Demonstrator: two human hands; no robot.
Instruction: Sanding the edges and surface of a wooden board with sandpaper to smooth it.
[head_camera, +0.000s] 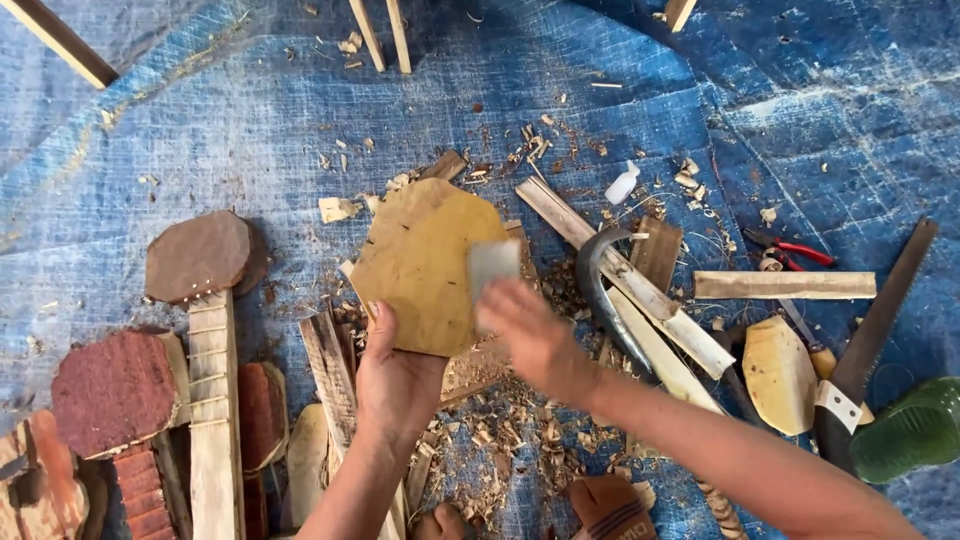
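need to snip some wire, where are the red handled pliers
In the head view the red-handled pliers lie on the blue tarp at the right, just above the flat wooden strip and left of the saw blade.

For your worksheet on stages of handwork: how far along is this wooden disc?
Done: disc cut roughly round, with shavings below. In hand: left hand grips its lower edge; right hand presses a grey pad against its face. Left: its edge looks uneven and its face dull.
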